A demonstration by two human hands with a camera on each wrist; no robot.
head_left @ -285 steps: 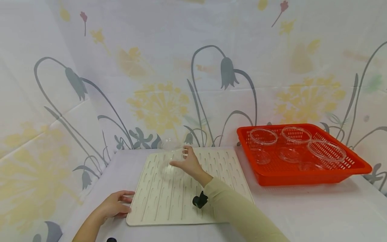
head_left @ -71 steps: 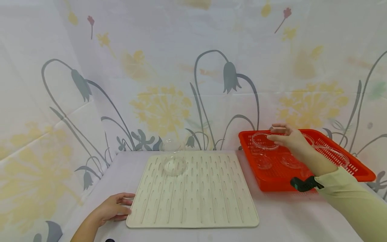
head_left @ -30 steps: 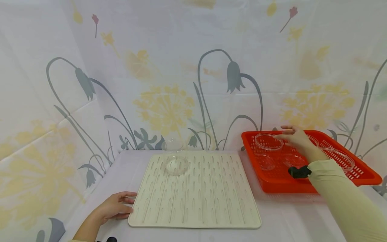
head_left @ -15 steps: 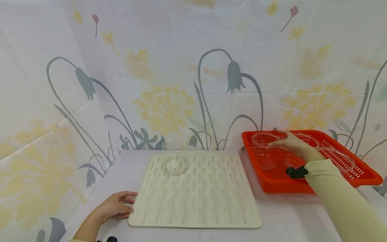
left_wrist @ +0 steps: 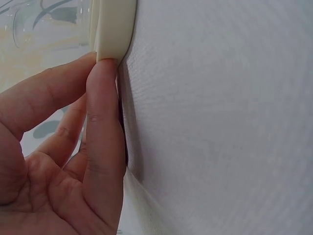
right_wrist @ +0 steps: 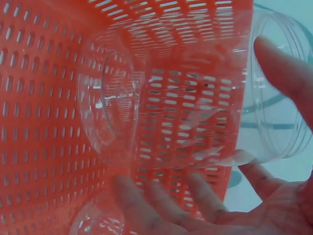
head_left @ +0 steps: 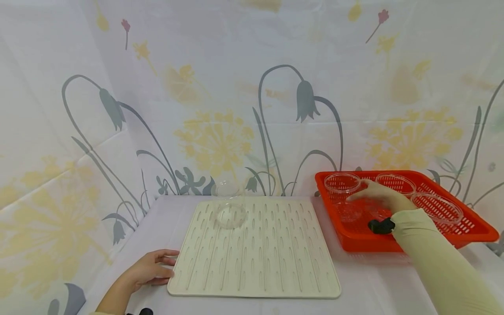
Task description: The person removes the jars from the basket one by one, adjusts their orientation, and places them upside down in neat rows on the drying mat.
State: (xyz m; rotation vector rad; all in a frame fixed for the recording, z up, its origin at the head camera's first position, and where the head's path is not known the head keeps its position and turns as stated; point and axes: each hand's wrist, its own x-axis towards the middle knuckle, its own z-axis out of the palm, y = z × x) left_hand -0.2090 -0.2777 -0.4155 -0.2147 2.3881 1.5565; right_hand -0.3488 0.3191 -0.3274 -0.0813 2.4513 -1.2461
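Right of frame, right hand [head_left: 376, 194] grasping a clear jar [head_left: 341, 196] inside red basket [head_left: 356, 243]; lower left, left hand [head_left: 147, 269] (fingers relaxed) touching mat [head_left: 256, 249].

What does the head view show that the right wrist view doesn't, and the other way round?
Only the head view shows the left hand touching the edge of the cream mat, a clear jar standing on it, and the right arm's pale sleeve.

Only the right wrist view shows the palm side of the right hand.

Both show that hand, the red basket and another clear jar next to the fingers.
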